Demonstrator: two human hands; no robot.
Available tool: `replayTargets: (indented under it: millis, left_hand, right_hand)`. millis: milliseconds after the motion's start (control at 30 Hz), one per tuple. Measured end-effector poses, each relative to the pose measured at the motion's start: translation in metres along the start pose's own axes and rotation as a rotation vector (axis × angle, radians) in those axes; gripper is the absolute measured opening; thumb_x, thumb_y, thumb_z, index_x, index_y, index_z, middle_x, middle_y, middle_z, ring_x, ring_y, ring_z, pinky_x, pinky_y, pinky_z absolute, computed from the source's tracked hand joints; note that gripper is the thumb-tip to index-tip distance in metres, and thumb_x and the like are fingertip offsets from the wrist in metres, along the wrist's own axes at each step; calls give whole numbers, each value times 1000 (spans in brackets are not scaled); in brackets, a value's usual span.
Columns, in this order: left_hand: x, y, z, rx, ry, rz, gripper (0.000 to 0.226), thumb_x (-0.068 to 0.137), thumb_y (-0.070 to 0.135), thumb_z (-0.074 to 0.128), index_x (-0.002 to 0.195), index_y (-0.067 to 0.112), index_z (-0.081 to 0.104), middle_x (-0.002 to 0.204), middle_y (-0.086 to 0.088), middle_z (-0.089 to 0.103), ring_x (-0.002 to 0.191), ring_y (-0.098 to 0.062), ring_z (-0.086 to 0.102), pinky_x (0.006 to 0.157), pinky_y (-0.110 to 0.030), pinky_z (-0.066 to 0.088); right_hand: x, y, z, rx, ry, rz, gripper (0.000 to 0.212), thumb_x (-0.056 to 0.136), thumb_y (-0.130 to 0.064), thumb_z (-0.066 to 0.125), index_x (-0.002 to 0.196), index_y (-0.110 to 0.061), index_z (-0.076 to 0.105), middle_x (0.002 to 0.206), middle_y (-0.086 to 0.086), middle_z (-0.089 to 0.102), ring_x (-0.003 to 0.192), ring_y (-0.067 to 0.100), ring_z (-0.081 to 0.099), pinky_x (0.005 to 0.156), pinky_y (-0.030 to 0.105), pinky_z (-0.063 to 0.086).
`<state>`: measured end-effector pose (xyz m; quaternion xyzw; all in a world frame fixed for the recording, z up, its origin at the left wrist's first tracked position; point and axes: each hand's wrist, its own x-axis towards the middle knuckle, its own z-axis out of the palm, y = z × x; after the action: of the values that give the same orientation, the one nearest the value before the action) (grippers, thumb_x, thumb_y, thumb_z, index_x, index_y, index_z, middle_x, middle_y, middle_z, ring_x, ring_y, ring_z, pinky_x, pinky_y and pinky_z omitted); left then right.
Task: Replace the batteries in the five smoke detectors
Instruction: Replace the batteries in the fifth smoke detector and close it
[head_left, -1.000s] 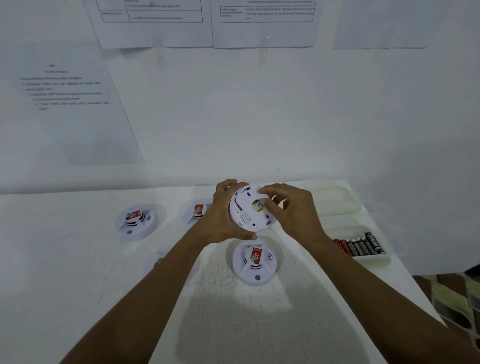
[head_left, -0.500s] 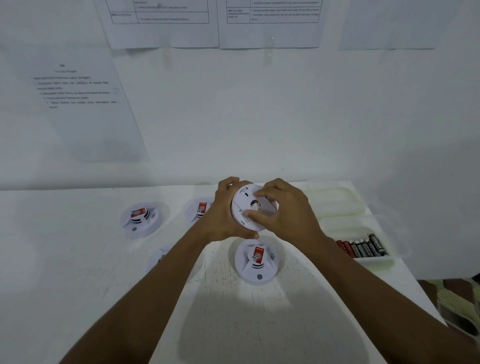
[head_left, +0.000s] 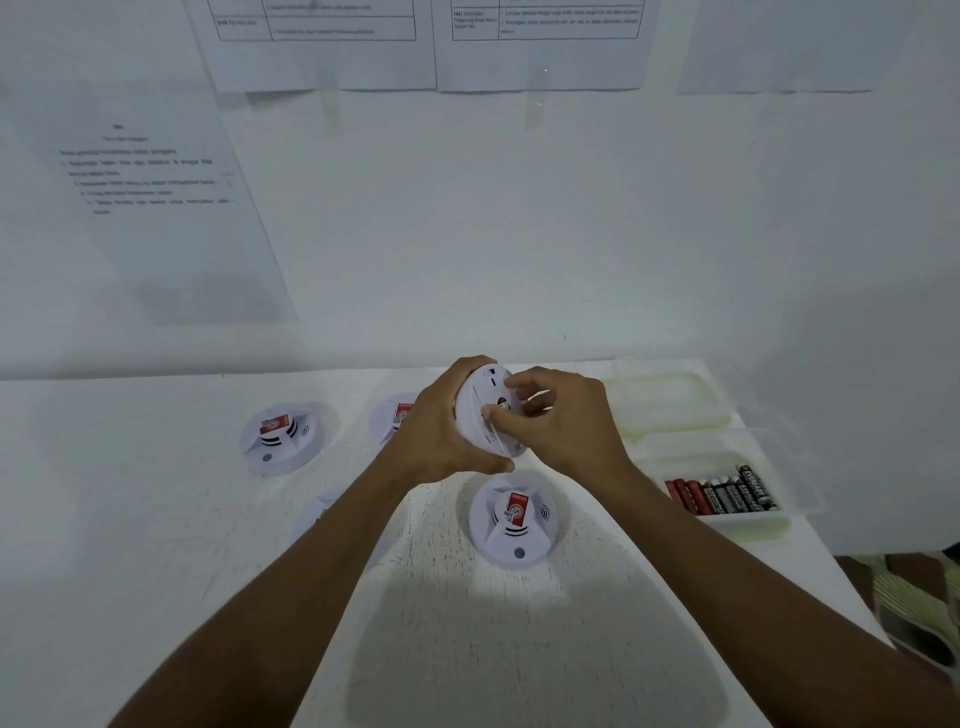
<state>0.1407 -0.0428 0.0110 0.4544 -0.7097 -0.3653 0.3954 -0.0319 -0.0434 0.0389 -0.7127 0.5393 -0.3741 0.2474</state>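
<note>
Where the held thing is: round white plastic smoke detector (head_left: 480, 415), lifted off the white surface (head_left: 156, 519) and tilted on edge, flat back toward the camera, above the near detector.
Left grip (head_left: 441, 431): clenched round that smoke detector's left rim, fingers over the top edge, thumb under the lower edge.
Right grip (head_left: 566, 426): thumb and curled fingers bear on the middle of the flat back, grasping it there; whether they pinch some small part cannot be told.
Near detector (head_left: 511, 525): white dome with a red label on top, lying on the surface just below both hands, untouched.
Left detector (head_left: 280, 436): same kind, red label up, well apart to the left.
Back detector (head_left: 392, 415): partly hidden behind the left grip, red label showing.
Fifth detector (head_left: 322, 506): only a white edge shows beside the left forearm.
Batteries (head_left: 722, 493): red and black cylinders lying side by side in a clear plastic tray (head_left: 753, 525) at the right edge.
Pale tray (head_left: 670, 405): directly behind the clear tray.
Wall: printed paper sheets (head_left: 171, 218) hang on it.
</note>
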Motion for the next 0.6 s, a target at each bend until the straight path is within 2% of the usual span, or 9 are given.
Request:
replayTargets:
  millis: [67,133,200,267,367,467,533,600]
  left_hand:
    - [-1,-2,-1,-4,39,-12,89,50,46,85,125,39,39,124,21,50,113,2,53,86,-8,44]
    - [-1,-1,-1,11,102,-15,93,51,40,88,128,40,36,129,18,47,113,-1,52,82,-5,45]
    - [0,1,-1,56,138,-5,96,53,39,88,132,37,34,133,12,46,114,-7,51,85,-10,47]
    - [2,5,-1,99,153,-16,93,57,36,90,133,29,37,130,8,49,109,-8,52,90,-18,48]
    - [4,11,2,105,160,-37,81,55,44,89,120,30,43,111,14,57,98,-2,58,77,-12,49]
    - [2,13,1,73,148,-117,74,59,54,85,117,27,47,104,15,60,93,-4,61,70,-17,53]
    - [1,14,-5,33,133,-150,66,66,62,77,113,23,53,105,12,64,95,-7,62,76,-24,55]
    - [-1,16,-12,-65,110,-159,49,75,48,76,110,20,56,105,7,67,96,-11,64,83,-31,55]
  right_hand:
    - [1,0,-2,105,-45,67,37,77,-38,81,109,-22,74,97,-6,75,79,6,70,77,21,58]
    - [4,1,-5,334,-107,163,24,83,-31,76,106,-21,74,94,-3,77,85,12,73,84,34,60]
    - [4,-2,-9,523,-145,217,22,87,-29,73,107,-21,72,93,1,76,87,17,74,82,39,61]
    - [5,-5,-10,492,-148,179,30,83,-35,76,111,-27,69,90,-1,76,84,16,74,75,34,62]
    - [7,-8,-12,391,-159,123,42,79,-31,81,117,-26,66,83,0,77,78,16,75,69,33,62]
    - [15,-2,-20,429,-154,147,36,83,-22,77,116,-24,62,76,8,76,76,21,74,69,38,62]
    - [20,3,-27,449,-134,170,28,87,-20,72,112,-24,61,76,12,74,72,22,71,68,38,60]
    - [23,9,-31,501,-135,202,22,89,-21,70,109,-23,61,78,15,73,71,22,68,68,39,57]
